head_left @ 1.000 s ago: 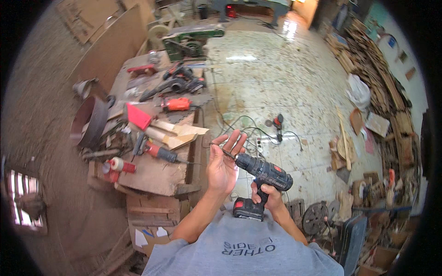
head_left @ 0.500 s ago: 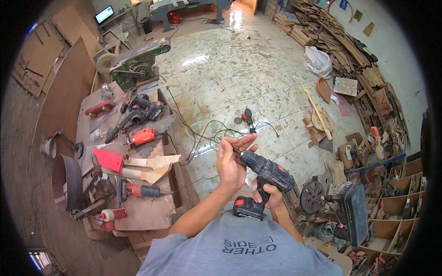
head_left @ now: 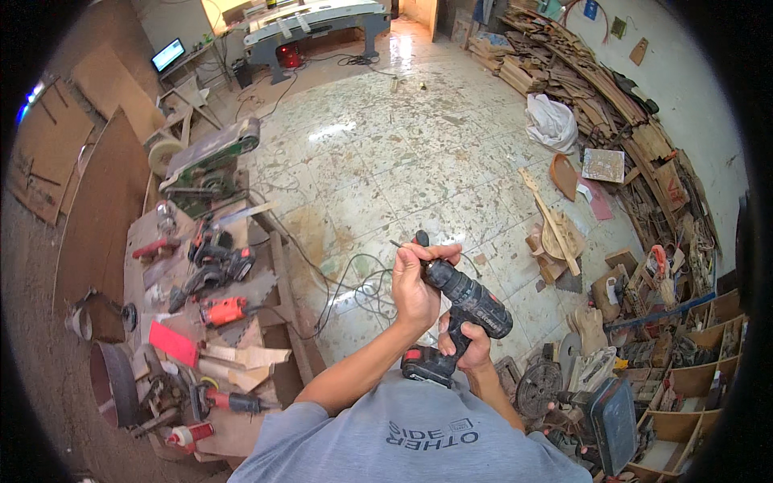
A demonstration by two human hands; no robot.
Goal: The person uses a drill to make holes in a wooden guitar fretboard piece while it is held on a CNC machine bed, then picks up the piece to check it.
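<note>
Closed round the handle, the right hand (head_left: 475, 346) is holding the cordless drill (head_left: 477, 302) beyond the right edge of the bench (head_left: 228, 435); the left hand (head_left: 417, 296) is pinching its bit (head_left: 395, 243). Stiff, fairly heavy, it is probably balancing best there.

The left hand (head_left: 419, 296), earlier spread open, now pinches the drill bit (head_left: 395, 243).
</note>
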